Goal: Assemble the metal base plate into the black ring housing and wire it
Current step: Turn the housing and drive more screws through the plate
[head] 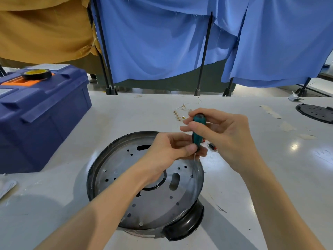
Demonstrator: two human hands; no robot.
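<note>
Both hands [180,147] on rim-side screwdriver [198,130]

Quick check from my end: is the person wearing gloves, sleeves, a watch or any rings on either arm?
No. Both the left hand and the right hand are bare, with no gloves. Both forearms are uncovered to the picture's edge, so no sleeves show. No watch, wristband or rings are visible on either wrist or on the fingers.
</note>
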